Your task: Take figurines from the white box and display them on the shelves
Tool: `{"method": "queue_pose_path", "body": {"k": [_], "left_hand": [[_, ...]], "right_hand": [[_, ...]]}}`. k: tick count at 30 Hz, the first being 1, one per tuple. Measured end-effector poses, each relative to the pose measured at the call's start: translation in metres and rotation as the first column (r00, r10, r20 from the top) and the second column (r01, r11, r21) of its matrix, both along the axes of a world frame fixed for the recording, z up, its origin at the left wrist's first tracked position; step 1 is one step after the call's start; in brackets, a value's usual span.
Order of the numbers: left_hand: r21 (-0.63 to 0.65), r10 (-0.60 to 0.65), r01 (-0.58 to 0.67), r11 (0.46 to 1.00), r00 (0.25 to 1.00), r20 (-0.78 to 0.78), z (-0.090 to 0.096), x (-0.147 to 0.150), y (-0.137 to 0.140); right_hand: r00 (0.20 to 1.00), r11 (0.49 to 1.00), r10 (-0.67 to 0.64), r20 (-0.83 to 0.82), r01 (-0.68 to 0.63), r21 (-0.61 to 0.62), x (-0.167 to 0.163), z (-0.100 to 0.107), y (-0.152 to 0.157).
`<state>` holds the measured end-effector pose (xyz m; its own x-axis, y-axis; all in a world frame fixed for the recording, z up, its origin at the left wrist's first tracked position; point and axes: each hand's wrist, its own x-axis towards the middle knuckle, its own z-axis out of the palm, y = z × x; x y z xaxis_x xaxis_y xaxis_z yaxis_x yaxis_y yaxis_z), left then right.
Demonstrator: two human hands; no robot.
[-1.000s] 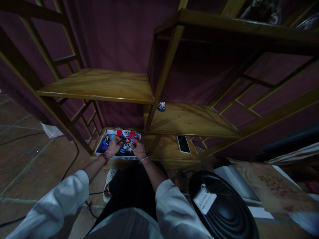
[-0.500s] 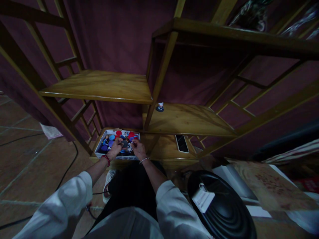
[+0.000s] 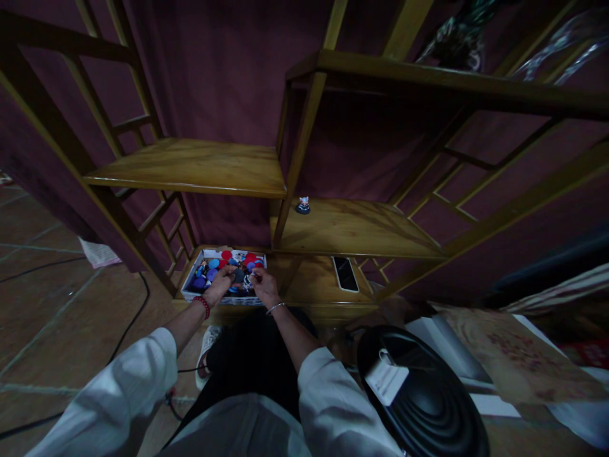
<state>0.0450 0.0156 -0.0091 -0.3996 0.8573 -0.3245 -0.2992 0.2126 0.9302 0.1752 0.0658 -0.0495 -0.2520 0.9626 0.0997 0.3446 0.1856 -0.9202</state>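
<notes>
A shallow white box (image 3: 190,293) on the lowest shelf holds a jumble of small figures and round discs in blue, red and black. Over its front part, my left hand (image 3: 219,287) pinches the edge of a dark round disc (image 3: 239,277). My right hand (image 3: 265,288) is a short way to the right, thumb and fingertips pressed together above the box's right side. Whatever is between those fingertips is too small and dim to make out. Close by the right fingers lies a black-and-white patterned piece (image 3: 247,284).
A small figure on a dark round base (image 3: 302,205) stands on the middle shelf (image 3: 361,228). A phone (image 3: 345,274) lies on the lowest shelf to the right. A black ribbed round object with a white tag (image 3: 423,393) is at my right. Cables (image 3: 128,324) cross the tiled floor.
The view has shifted slightly, so the shelves sit a little differently in it. Both hands keep nearly the same place and pose over the box.
</notes>
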Motion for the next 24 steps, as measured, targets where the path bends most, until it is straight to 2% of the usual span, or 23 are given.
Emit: {"method": "queue_pose_path", "body": {"k": [8, 15, 19, 24], "left_hand": [[0.043, -0.085, 0.083, 0.996, 0.995, 0.057, 0.007, 0.004, -0.007], [0.026, -0.046, 0.043, 0.999, 0.987, 0.152, 0.007, 0.002, -0.007], [0.036, -0.086, 0.080, 0.996, 0.976, 0.200, 0.011, 0.003, -0.010], [0.055, -0.124, 0.115, 0.992, 0.964, 0.236, 0.015, 0.004, -0.012]], "right_hand": [[1.000, 1.000, 0.000, -0.022, 0.000, -0.024, 0.000, 0.002, -0.003], [0.997, 0.997, -0.010, -0.080, 0.005, -0.071, -0.002, 0.010, -0.008], [0.989, 0.994, -0.021, -0.145, 0.005, -0.109, -0.003, 0.012, -0.010], [0.983, 0.996, -0.024, -0.182, 0.008, -0.089, -0.001, 0.016, -0.011]]}}
